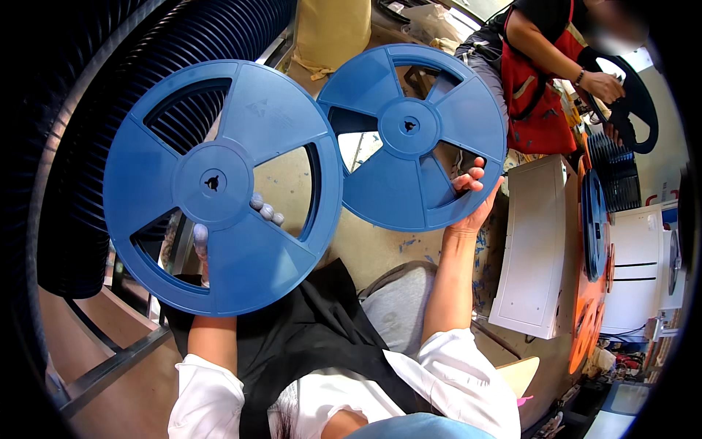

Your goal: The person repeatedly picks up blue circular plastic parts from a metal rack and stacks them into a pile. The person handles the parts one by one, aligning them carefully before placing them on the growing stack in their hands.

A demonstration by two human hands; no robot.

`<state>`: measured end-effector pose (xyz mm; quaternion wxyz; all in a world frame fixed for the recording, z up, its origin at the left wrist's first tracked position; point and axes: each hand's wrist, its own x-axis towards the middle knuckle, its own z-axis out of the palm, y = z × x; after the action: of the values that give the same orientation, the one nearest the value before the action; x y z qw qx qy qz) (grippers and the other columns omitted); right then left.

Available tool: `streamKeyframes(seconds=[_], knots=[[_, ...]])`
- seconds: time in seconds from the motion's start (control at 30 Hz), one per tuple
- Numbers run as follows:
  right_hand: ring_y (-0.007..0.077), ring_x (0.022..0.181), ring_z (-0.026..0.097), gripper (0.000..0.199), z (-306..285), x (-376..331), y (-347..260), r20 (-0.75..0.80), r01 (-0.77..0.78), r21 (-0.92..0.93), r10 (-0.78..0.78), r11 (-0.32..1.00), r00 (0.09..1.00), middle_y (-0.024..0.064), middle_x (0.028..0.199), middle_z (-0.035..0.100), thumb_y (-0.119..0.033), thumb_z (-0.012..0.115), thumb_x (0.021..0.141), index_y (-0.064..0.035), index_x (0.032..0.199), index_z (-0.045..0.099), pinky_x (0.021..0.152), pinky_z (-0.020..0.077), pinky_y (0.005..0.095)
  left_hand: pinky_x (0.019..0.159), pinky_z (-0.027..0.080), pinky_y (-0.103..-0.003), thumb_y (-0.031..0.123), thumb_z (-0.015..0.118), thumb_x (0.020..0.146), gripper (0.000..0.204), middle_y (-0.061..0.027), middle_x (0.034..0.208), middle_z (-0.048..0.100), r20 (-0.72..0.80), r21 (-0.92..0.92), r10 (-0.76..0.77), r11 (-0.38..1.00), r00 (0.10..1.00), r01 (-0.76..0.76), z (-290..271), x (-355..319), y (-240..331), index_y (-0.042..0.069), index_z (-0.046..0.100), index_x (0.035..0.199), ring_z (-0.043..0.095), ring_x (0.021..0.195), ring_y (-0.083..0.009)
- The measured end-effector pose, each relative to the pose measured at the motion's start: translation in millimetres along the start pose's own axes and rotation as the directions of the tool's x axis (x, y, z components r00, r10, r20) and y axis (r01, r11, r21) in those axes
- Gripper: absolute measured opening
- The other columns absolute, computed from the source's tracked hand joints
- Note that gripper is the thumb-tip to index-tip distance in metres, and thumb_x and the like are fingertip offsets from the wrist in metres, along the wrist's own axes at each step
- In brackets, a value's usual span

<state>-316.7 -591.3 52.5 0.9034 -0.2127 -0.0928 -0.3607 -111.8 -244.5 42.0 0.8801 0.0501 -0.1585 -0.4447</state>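
Note:
My left hand [201, 241] grips a large blue plastic reel [274, 260] by its lower part. The thumb shows in the bottom cutout, and fingertips with pale grey coverings come through the right one; the palm is hidden behind the disc. To its right, a second blue reel [380, 179] tilts upright in my right hand [479, 205]. Those fingers are bare and reach through a cutout near the lower right rim. The left reel slightly overlaps the right one in view. Each disc has a raised hub with a small notched hole.
Black ribbed reels [168, 44] stand in a long row on a metal rack [124, 366] at left. A white box-shaped cabinet [530, 241] is at right, beside orange discs [585, 329]. Another person [545, 80] at upper right holds a black reel [643, 110]. Blue scraps litter the floor.

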Motion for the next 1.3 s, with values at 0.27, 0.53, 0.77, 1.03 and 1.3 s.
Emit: streamKeyframes(seconds=[0.27, 0.53, 0.77, 1.03, 1.3], knots=[[0.0276, 0.082, 0.07, 0.062, 9, 3, 11, -0.076, -0.059, 0.007, 0.059, 0.998, 0.995, 0.0203, 0.102, 0.067, -0.048, 0.041, 0.099, 0.0085, 0.123, 0.049, 0.09, 0.0552, 0.0421, 0.1, 0.046, -0.046, 0.044, 0.068, 0.081, 0.079, -0.0188, 0.121, 0.048, -0.19, 0.09, -0.043, 0.994, 0.981, 0.061, -1, -2, 8, 0.0, 0.033, 0.137, 0.05, 0.116, -0.0337], [0.0326, 0.09, 0.069, 0.069, 16, 5, 27, -0.026, -0.144, -0.016, 0.143, 0.989, 0.989, 0.024, 0.11, 0.065, -0.052, 0.036, 0.098, 0.0096, 0.126, 0.046, 0.093, 0.0534, 0.0453, 0.096, 0.05, -0.038, 0.027, 0.06, 0.093, 0.049, -0.0156, 0.121, 0.056, -0.404, 0.141, -0.035, 0.985, 0.914, 0.1, -6, -3, 2, -0.002, 0.045, 0.13, 0.058, 0.109, -0.024], [0.035, 0.104, 0.064, 0.076, 55, -13, 80, -0.187, -0.186, -0.47, 0.108, 0.863, 0.976, 0.0241, 0.113, 0.063, -0.062, 0.04, 0.092, 0.0064, 0.124, 0.048, 0.095, 0.05, 0.0464, 0.086, 0.055, -0.031, 0.013, 0.064, 0.091, 0.036, -0.0115, 0.111, 0.064, -0.465, 0.566, 0.191, 0.815, 0.864, 0.124, -22, 4, -17, 0.001, 0.055, 0.124, 0.063, 0.101, -0.0181], [0.0353, 0.095, 0.067, 0.073, 80, -14, 115, -0.166, -0.212, -0.688, 0.134, 0.694, 0.977, 0.0241, 0.104, 0.066, -0.058, 0.041, 0.094, 0.0094, 0.12, 0.049, 0.09, 0.052, 0.0428, 0.078, 0.048, -0.022, 0.013, 0.069, 0.086, 0.03, -0.0044, 0.101, 0.062, -0.389, 0.736, 0.425, 0.677, 0.817, -0.001, -34, -2, -17, 0.004, 0.061, 0.112, 0.059, 0.085, -0.0111], [0.0252, 0.091, 0.067, 0.062, 19, 12, 65, -0.252, -0.08, -0.496, -0.055, 0.865, 0.966, 0.0189, 0.109, 0.064, -0.05, 0.034, 0.099, 0.0048, 0.121, 0.052, 0.09, 0.0551, 0.0418, 0.097, 0.05, -0.041, 0.034, 0.071, 0.084, 0.064, -0.0155, 0.117, 0.058, -0.375, 0.298, 0.115, 0.954, 0.92, 0.002, -4, -5, 11, 0.0, 0.045, 0.132, 0.057, 0.11, -0.0263]])
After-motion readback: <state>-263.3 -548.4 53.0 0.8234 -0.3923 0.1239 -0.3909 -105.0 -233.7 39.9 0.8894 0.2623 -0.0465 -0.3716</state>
